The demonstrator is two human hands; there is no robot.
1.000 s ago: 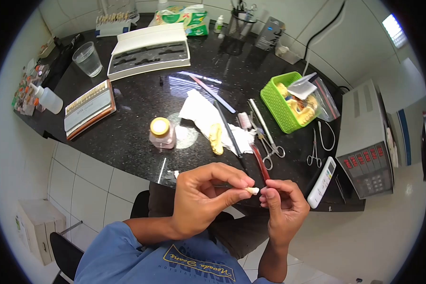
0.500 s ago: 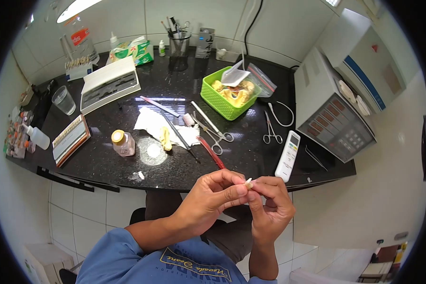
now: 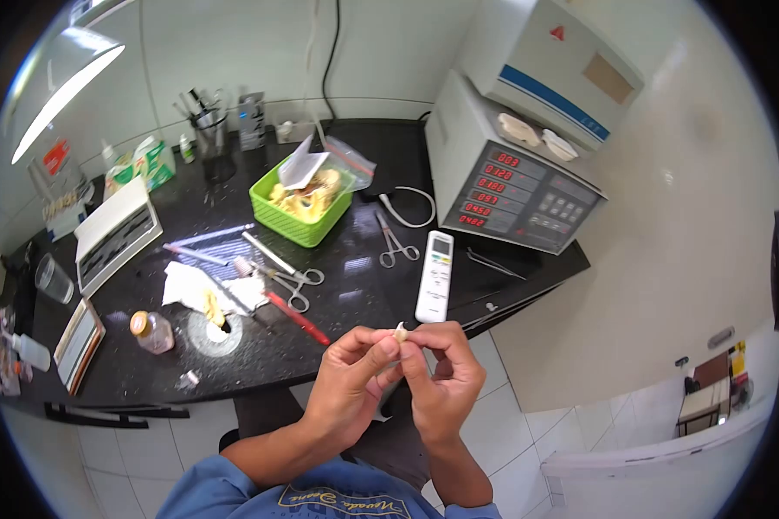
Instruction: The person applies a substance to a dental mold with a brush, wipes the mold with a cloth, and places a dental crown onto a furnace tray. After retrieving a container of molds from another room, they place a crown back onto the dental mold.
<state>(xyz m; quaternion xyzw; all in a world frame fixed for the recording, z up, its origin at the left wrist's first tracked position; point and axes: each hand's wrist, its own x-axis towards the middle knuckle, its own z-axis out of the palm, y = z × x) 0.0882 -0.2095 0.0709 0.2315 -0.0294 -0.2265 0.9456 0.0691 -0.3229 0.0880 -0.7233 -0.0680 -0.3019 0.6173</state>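
Observation:
Between my fingertips sits a small tooth-shaped dental piece [image 3: 401,332], whitish at the top and cream below. My left hand [image 3: 351,370] pinches it from the left with thumb and forefinger. From the other side, my right hand [image 3: 442,375] also grips it between thumb and fingers. Both hands are in front of the bench edge, above my lap. Nearest to them on the black worktop [image 3: 355,298] are a red-handled tool [image 3: 298,317] and a white remote control [image 3: 434,277]. The underside of the piece is hidden by my fingers.
A green basket [image 3: 294,227] holds yellowish dental models. Scissor-like clamps [image 3: 396,246], a white cloth [image 3: 186,287], a capped jar [image 3: 152,334] and a shade guide [image 3: 80,344] lie across the bench. At right stands a furnace-like machine [image 3: 528,195] with red digits.
My view has turned to the right, so the bench things appear further left and the machine's red digits now show. Both hands still hold the small piece, now slightly more upright.

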